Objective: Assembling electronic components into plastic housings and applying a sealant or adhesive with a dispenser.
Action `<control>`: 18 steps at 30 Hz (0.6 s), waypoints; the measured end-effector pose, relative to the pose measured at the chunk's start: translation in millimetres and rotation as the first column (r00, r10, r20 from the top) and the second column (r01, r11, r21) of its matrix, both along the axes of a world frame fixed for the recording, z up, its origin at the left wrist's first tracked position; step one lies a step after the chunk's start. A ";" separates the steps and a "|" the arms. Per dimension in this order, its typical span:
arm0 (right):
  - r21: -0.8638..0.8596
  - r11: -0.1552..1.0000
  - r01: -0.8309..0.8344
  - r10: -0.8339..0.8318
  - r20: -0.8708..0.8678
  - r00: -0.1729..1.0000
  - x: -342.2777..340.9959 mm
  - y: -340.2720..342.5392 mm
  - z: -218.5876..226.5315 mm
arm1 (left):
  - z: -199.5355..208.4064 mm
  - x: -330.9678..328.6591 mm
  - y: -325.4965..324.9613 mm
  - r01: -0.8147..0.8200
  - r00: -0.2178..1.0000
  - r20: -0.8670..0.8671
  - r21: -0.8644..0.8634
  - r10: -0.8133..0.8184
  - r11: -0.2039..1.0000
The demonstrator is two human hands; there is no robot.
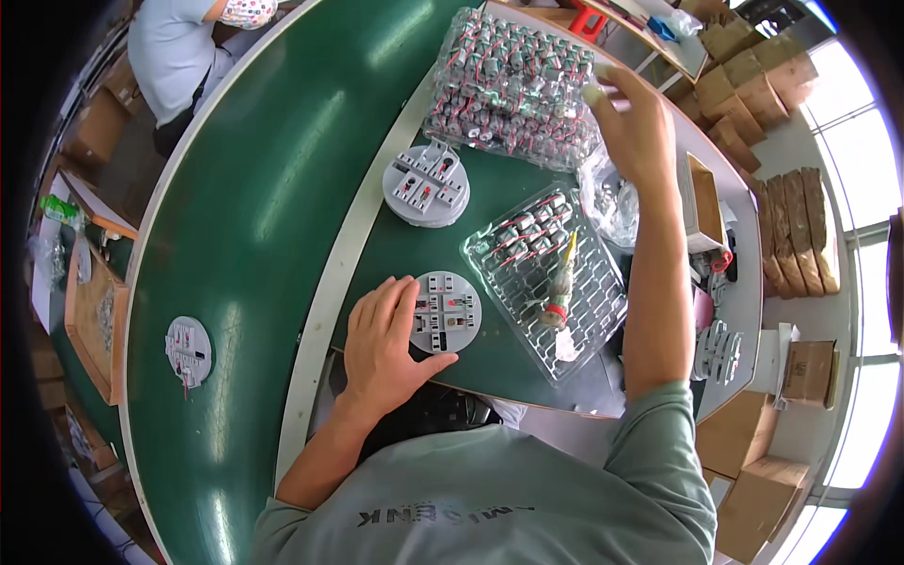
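Note:
My left hand [381, 344] lies with its fingers stretched over the left side of a round grey plastic disc [459, 314], its thumb apart near the lower rim. Slots and small red and black parts show on that disc. At the far right my right hand [642, 127] is raised beside stacked clear trays of small motors with red wires [513, 89]. Its thumb and fingers are apart, with nothing visible between them. Between the hands sits a clear plastic tray [598, 306], partly filled with small motors [537, 231]. Across it lies a slim object with a yellow pointed end [562, 282] and a red band.
More grey discs [426, 193] are stacked beyond my left hand. Another disc [190, 350] lies on the green belt [254, 282] at left. Crumpled clear plastic [612, 202], a cardboard box [702, 202] and upright grey discs [718, 353] stand at right. A person [174, 56] sits across the belt.

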State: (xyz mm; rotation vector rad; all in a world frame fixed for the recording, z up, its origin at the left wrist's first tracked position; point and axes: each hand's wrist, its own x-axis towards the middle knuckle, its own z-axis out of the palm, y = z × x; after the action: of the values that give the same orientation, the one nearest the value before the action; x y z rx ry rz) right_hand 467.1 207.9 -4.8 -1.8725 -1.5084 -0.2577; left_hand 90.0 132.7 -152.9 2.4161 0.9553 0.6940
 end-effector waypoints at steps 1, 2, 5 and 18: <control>0.030 0.997 -0.071 0.070 0.041 0.997 10.2 19.1 0.3 | 1.8 -0.4 0.6 -0.006 1.000 -0.011 0.013 0.006 1.000; 0.039 0.996 -0.077 0.076 0.040 0.996 10.9 32.1 3.6 | 1.8 -1.2 0.1 -0.012 1.000 -0.017 0.023 0.012 1.000; -0.247 0.969 0.006 0.039 0.175 0.984 9.6 59.7 10.2 | 0.4 -2.9 -1.6 -0.024 1.000 -0.002 0.050 0.024 0.998; -0.319 0.942 -0.105 0.131 0.062 0.989 21.6 59.3 7.9 | -5.7 -1.0 -1.7 -0.014 1.000 -0.005 0.067 0.014 0.998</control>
State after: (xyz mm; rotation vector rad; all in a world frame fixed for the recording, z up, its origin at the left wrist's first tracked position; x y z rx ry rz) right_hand 488.8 267.2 3.1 -2.0256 -1.7978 -0.0384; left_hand 88.9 131.0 -158.6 2.4727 0.9666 0.7362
